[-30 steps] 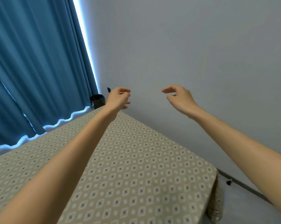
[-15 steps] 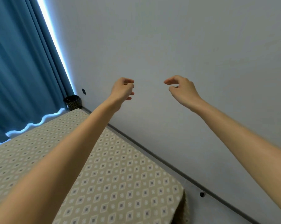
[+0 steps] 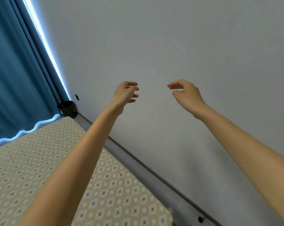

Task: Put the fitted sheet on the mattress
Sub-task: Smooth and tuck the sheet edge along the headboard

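The mattress (image 3: 40, 160) fills the lower left, covered in a beige fabric with a diamond pattern; I cannot tell whether that fabric is the fitted sheet. Both my arms reach forward and up in front of the grey wall. My left hand (image 3: 125, 93) hangs in the air above the mattress's far edge, fingers loosely curled, holding nothing. My right hand (image 3: 185, 93) is level with it, a hand's width to the right, fingers also loosely curled and empty. Neither hand touches the mattress.
Blue curtains (image 3: 15, 70) hang at the left with bright light at their edge. A dark patterned bin (image 3: 67, 109) stands in the corner behind the mattress. A grey skirting strip (image 3: 154, 175) runs along the wall beside the bed, with a small dark knob (image 3: 200, 219) low down.
The view has swung toward the wall and back a little. Both hands stay raised and empty, held at about the same spacing, while the mattress sits lower left in view.
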### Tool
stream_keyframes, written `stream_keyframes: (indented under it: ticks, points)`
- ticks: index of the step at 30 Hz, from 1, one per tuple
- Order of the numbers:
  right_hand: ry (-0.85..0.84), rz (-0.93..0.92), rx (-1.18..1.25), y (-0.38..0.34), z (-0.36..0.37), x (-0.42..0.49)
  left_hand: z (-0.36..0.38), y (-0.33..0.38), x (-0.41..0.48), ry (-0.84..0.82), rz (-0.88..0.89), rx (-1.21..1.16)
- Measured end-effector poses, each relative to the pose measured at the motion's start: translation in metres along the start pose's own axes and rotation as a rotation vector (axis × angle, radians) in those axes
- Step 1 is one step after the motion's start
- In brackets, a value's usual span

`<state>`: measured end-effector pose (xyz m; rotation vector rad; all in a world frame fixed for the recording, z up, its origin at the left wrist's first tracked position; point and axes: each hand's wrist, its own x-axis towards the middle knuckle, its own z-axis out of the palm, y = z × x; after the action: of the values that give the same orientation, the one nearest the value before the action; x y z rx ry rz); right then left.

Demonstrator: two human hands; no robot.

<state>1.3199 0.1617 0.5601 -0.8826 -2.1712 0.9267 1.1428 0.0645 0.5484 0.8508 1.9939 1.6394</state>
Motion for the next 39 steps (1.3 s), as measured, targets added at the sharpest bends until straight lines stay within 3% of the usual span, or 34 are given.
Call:
stream_keyframes:
  ticks: [9, 20, 25, 31, 39]
  points:
    - [-0.189, -0.097, 0.027, 0.050, -0.014, 0.105, 0.042, 0.010, 0.091, 0.188, -0.062, 0.070]
    - [-0.484, -0.229, 0.161, 0.066, 0.020, 0.202, 0.052, 0.005, 0.120, 0.507, -0.142, 0.047]
    - [-0.613, -0.342, 0.248, 0.038, 0.050, 0.237, 0.024, 0.006, 0.107, 0.746, -0.156, 0.050]
    - [-0.680, -0.339, 0.370, 0.002, 0.106, 0.271, -0.018, 0.000, 0.117, 0.896, -0.185, 0.047]
    - [-0.771, -0.353, 0.442, -0.038, 0.239, 0.343, -0.108, -0.042, 0.211, 0.926, -0.179, 0.079]
